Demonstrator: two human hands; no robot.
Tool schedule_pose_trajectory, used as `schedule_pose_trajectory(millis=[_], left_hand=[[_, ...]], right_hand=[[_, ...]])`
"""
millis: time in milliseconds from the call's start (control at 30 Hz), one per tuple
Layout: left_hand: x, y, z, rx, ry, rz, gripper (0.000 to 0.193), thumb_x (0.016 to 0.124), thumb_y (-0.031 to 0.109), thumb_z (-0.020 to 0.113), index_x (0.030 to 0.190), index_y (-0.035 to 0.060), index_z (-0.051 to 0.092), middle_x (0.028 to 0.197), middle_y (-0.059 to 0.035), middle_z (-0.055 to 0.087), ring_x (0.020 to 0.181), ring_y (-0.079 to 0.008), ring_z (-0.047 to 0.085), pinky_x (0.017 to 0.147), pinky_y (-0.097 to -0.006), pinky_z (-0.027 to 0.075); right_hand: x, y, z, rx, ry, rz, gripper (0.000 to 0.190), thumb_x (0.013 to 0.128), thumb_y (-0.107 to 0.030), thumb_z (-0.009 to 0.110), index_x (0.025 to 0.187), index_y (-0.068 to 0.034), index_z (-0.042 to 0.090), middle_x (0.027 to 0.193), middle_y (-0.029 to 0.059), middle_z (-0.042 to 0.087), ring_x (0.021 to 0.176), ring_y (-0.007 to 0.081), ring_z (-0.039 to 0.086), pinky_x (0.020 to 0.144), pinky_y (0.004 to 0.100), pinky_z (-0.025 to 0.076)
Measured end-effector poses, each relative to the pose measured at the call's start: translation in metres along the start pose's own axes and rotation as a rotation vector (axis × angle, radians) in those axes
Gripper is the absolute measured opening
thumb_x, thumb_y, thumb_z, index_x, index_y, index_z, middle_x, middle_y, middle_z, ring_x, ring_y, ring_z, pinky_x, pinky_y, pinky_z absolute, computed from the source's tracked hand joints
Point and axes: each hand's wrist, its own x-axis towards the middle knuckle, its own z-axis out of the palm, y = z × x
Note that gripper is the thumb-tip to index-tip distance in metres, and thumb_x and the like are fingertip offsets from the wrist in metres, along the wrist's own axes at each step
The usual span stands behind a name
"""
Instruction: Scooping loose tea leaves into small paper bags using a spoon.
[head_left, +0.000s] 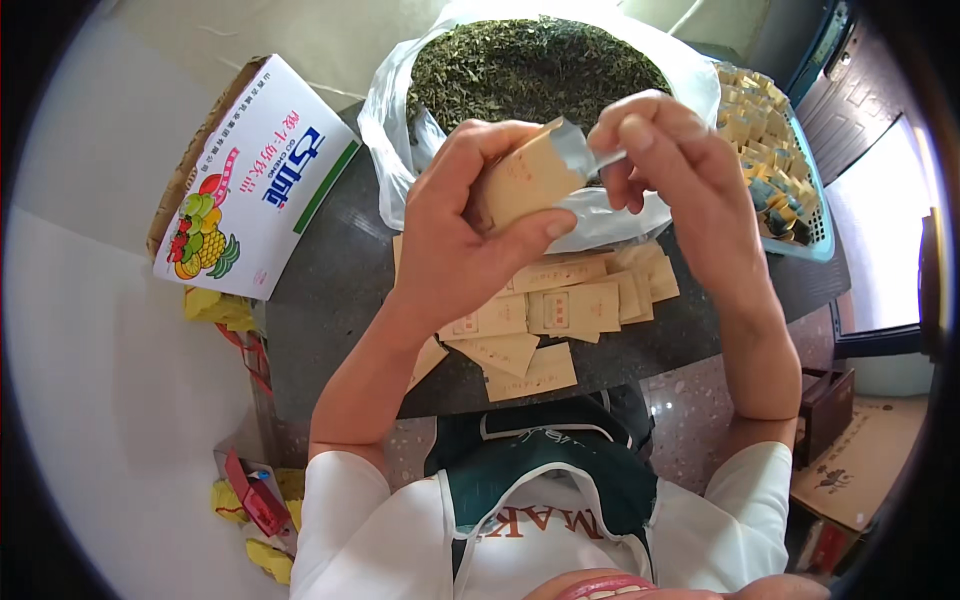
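Note:
My left hand (480, 217) holds a small tan paper packet (529, 180), tilted, with its foil-lined mouth towards my right hand (660, 150). The fingers of my right hand are closed at that mouth, on a thin pale piece that may be the packet's edge or a small tool; I cannot tell which. Behind both hands stands a large white plastic bag (390, 172), its mouth folded wide, full of dried green leaves (525, 67). Flat tan packets (574, 307) overlap in a loose pile on the dark table below my hands.
A light-blue plastic basket (814, 244) heaped with upright tan packets (761, 127) stands at the right. A white printed carton (259, 180) leans at the left edge of the dark table (330, 352). Yellow packages (217, 307) sit beyond that edge, and a brown cardboard box (862, 457) is at lower right.

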Motion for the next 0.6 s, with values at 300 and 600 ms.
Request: schedule_pose_trajectory(millis=[300,600], left_hand=[[0.016,-0.020,0.006,-0.256,0.101,-0.108,0.041,0.081,0.011,0.080,0.115,0.0043,0.060,0.103,-0.0011,0.060,0.088,-0.0076,0.056,0.076,-0.0225,0.049],[0.023,-0.048,-0.011,-0.082,0.175,-0.020,0.032,0.080,0.006,0.078,0.108,0.0044,0.062,0.101,-0.0014,0.059,0.087,-0.0084,0.057,0.075,-0.0228,0.050]], right_hand=[[0.033,0.016,-0.010,0.268,-0.038,0.208,0.033,0.105,-0.031,0.043,0.095,-0.005,0.060,0.067,0.0004,0.051,0.059,0.0082,0.049,0.055,0.0221,0.038],[0.039,0.010,-0.018,-0.337,0.108,-0.088,0.028,0.104,-0.028,0.051,0.091,-0.007,0.064,0.063,-0.0057,0.046,0.057,0.0033,0.040,0.054,0.0204,0.032]])
